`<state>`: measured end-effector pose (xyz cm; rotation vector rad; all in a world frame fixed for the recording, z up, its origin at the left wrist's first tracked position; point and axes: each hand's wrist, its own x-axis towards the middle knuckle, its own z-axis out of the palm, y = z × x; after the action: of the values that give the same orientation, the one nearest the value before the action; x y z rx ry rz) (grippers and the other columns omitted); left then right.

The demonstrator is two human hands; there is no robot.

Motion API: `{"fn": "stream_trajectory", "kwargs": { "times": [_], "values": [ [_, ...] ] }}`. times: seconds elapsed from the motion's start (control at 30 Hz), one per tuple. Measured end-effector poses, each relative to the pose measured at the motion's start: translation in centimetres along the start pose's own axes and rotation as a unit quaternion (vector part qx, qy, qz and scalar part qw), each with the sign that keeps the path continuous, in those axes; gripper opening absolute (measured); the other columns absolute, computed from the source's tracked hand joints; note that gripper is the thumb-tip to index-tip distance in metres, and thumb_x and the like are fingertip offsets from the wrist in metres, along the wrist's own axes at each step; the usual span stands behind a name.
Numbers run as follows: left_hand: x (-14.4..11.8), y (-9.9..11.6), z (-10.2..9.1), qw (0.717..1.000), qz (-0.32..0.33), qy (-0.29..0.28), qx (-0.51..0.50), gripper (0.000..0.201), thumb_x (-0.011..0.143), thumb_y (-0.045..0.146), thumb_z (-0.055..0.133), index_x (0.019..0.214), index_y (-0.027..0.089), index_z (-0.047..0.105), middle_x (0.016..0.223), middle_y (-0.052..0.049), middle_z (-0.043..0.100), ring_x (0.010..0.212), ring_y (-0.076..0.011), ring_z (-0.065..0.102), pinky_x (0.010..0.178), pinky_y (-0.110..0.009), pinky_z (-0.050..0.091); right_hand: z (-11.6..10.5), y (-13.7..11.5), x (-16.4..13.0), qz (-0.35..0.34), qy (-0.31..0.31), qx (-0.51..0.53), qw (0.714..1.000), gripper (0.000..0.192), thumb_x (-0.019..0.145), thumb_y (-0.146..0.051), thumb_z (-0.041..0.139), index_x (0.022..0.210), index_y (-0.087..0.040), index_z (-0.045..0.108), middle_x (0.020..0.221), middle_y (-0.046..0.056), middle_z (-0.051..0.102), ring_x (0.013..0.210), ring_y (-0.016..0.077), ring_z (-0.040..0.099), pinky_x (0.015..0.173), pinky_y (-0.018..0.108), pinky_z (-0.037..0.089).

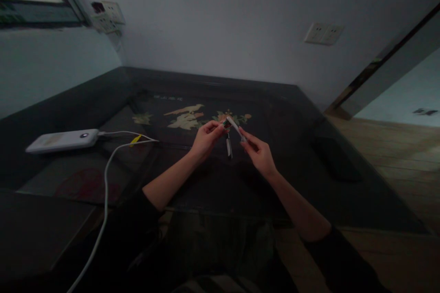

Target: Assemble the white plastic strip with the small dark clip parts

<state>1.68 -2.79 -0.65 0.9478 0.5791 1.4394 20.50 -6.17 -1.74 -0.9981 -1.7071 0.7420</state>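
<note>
My left hand [207,138] and my right hand [258,151] meet over a dark glass-topped table [292,155]. Between them they hold a small folding tool [233,128] with a pale metal arm and a dark part hanging down under it. My left fingers pinch its left end. My right thumb and fingers grip the right end of the pale arm. The dim light hides what kind of tool it is.
A white power bank [63,140] lies at the table's left, with a white cable [105,192] running toward me. A bird-and-flower inlay [187,116] shows under the glass. Wall sockets [323,33] sit on the far wall. Wooden floor [395,155] lies to the right.
</note>
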Motion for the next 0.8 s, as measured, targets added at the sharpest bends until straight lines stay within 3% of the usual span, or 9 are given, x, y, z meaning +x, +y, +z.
{"fn": "stream_trajectory", "kwargs": {
  "times": [0.23,0.37,0.53,0.67,0.8],
  "values": [
    [0.0,0.0,-0.1,1.000,0.002,-0.007,0.002,0.035,0.060,0.039,0.088,0.070,0.016,0.064,0.089,-0.002,0.074,0.088,-0.0145,0.069,0.090,-0.031,0.052,0.2,0.0,-0.1,-0.025,-0.003,-0.009,1.000,0.043,0.091,-0.022,0.058,0.134,-0.023,0.062,0.135,0.006,0.063,0.121,0.0248,0.062,0.106,0.043,0.047],
    [0.0,0.1,0.0,1.000,0.003,-0.010,-0.001,0.035,0.061,0.039,0.088,0.070,0.016,0.063,0.100,-0.005,0.075,0.101,-0.0190,0.068,0.094,-0.033,0.050,0.5,-0.5,-0.3,-0.027,-0.014,0.003,1.000,0.042,0.090,-0.026,0.059,0.131,-0.023,0.064,0.134,0.006,0.064,0.121,0.0250,0.062,0.104,0.040,0.049],
    [-0.1,0.4,0.3,1.000,0.010,-0.013,-0.004,0.035,0.063,0.040,0.087,0.071,0.016,0.063,0.104,-0.007,0.075,0.106,-0.0218,0.068,0.095,-0.035,0.050,0.8,-1.4,-0.5,0.009,-0.026,0.018,0.999,0.043,0.089,-0.027,0.059,0.131,-0.019,0.065,0.113,0.009,0.073,0.087,0.0202,0.069,0.075,0.032,0.058],
    [0.0,0.2,0.2,1.000,0.016,-0.013,-0.002,0.036,0.061,0.041,0.088,0.070,0.016,0.063,0.100,-0.005,0.075,0.098,-0.0182,0.069,0.091,-0.031,0.051,0.6,-1.4,-0.3,0.024,-0.016,0.007,1.000,0.044,0.090,-0.029,0.056,0.131,-0.017,0.065,0.097,0.007,0.074,0.065,0.0133,0.059,0.059,0.026,0.052],
    [0.1,-0.1,-0.1,1.000,0.014,-0.004,0.008,0.039,0.058,0.042,0.089,0.069,0.016,0.062,0.087,-0.001,0.073,0.088,-0.0147,0.069,0.087,-0.029,0.052,0.4,-0.8,-0.2,0.031,-0.001,-0.005,0.999,0.044,0.090,-0.031,0.056,0.132,-0.017,0.064,0.092,0.006,0.073,0.058,0.0117,0.054,0.053,0.026,0.048]
  ]
}}
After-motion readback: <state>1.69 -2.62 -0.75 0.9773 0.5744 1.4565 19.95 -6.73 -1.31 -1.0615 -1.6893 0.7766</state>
